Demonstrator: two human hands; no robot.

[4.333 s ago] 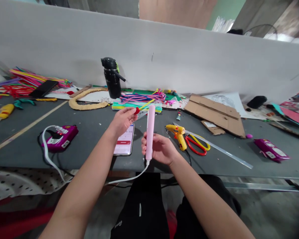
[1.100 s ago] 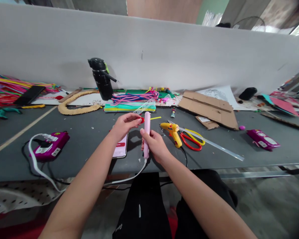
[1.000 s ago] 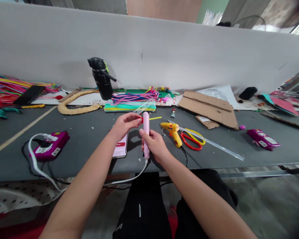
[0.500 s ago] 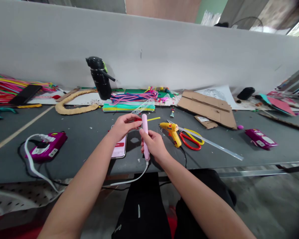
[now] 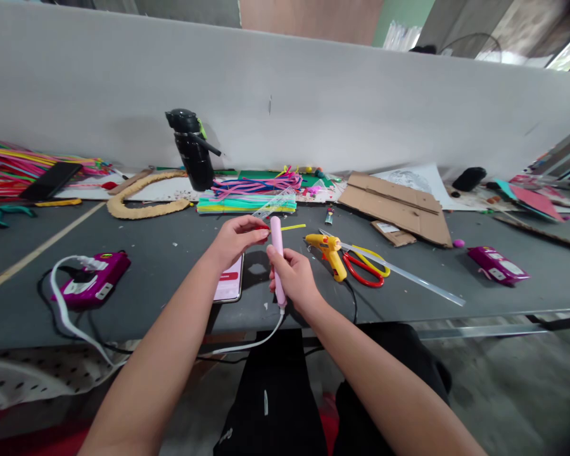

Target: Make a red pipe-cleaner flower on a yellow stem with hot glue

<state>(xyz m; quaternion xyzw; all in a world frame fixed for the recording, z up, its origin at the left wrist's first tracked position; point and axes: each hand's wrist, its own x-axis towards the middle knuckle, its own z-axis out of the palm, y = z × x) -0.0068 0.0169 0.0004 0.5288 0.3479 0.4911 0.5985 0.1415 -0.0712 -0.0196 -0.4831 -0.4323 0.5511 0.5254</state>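
My right hand [image 5: 292, 277] grips a slim pink corded tool [image 5: 277, 235] upright over the grey table's [image 5: 171, 240] front edge; its white cable [image 5: 247, 342] trails down to the left. My left hand [image 5: 235, 237] pinches a small red piece [image 5: 265, 228] against the tool's upper part; most of that piece is hidden by my fingers. A phone [image 5: 228, 286] with a lit screen lies under my left wrist.
A yellow glue gun [image 5: 330, 252], red-and-yellow scissors [image 5: 365, 269] and a clear ruler [image 5: 408, 278] lie right of my hands. A black bottle [image 5: 192, 151], coloured pipe cleaners [image 5: 251, 193], cardboard [image 5: 399, 206] and purple boxes [image 5: 92, 282] [image 5: 498, 266] are spread around.
Since four seconds ago both hands have lowered and come together at the pink tool's top. In the last second my fingers have covered more of the red piece.
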